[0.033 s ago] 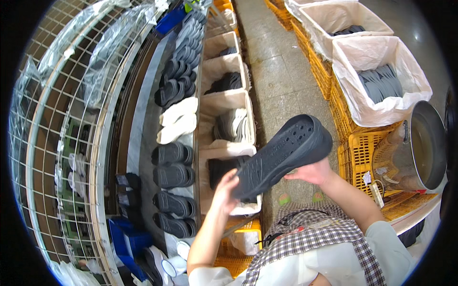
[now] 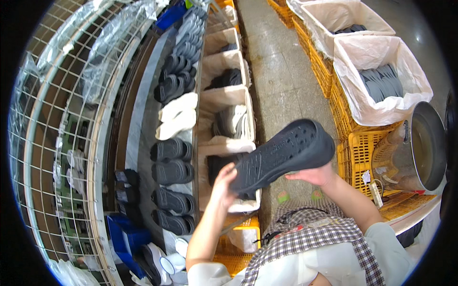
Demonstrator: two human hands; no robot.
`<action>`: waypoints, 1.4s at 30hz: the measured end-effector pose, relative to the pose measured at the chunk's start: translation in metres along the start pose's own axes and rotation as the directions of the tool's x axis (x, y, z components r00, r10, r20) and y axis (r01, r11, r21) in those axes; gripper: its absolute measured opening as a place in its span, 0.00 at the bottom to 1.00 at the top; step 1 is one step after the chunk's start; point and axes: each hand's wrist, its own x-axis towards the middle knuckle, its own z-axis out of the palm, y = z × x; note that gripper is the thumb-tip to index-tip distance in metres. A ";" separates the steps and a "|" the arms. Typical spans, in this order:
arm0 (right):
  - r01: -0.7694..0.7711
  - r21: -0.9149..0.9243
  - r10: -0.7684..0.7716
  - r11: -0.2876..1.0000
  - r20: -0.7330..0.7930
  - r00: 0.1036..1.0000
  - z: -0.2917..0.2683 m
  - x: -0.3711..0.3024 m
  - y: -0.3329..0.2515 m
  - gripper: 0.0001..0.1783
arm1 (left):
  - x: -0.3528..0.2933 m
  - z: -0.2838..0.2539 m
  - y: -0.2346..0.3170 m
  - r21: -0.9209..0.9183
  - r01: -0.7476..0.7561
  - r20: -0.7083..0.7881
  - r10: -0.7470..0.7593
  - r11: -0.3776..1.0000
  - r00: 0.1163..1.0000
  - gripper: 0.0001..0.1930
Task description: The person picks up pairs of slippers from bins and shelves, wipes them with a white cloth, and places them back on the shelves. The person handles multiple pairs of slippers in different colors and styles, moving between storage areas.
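A thick black shoe sole (image 2: 279, 155) with round holes at its far right end is held up in front of me, tilted, that end higher. My left hand (image 2: 225, 185) is closed around its near left end. Beneath the raised end, my right hand (image 2: 312, 175) supports it from below, its fingers partly hidden by the sole. To the left, pairs of black soles (image 2: 171, 202) lie in a row along a narrow grey shelf (image 2: 143, 124), with cream soles (image 2: 177, 117) farther up.
Lined bins (image 2: 226, 95) holding soles stand beside the shelf. At right are a white-lined bin (image 2: 343, 62) with grey soles, a yellow crate (image 2: 355, 152) and a large metal pot (image 2: 396, 157). A wire mesh rack (image 2: 52, 157) is far left; a blue box (image 2: 126, 243) sits below.
The sole has tilted slightly, turning its holed inner face more toward me, with its raised end a little lower. Both hands keep their hold; the view has shifted slightly.
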 end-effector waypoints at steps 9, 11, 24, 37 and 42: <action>-0.551 -0.626 0.311 0.552 -0.459 0.832 -0.048 -0.048 0.000 0.45 | 0.102 0.015 -0.066 0.453 -0.194 0.192 0.117 0.870 0.974 0.23; -0.576 -0.642 0.328 0.506 -0.475 0.817 -0.044 -0.047 0.001 0.58 | 0.113 0.028 -0.078 0.560 -0.323 0.225 0.235 0.763 0.946 0.21; -0.213 -0.500 0.032 0.839 -0.345 0.938 -0.012 -0.006 0.034 0.50 | 0.073 -0.095 0.153 0.875 -0.456 0.068 0.891 0.163 0.449 0.23; 0.181 -0.079 -0.197 0.980 -0.309 0.931 0.034 0.010 0.042 0.29 | 0.206 -0.463 0.254 0.899 0.197 -0.376 0.458 0.391 0.806 0.47; 0.260 -0.019 -0.258 0.965 -0.227 0.939 0.020 0.025 0.047 0.27 | 0.167 -0.410 0.266 0.839 0.325 -0.515 0.445 0.436 0.733 0.43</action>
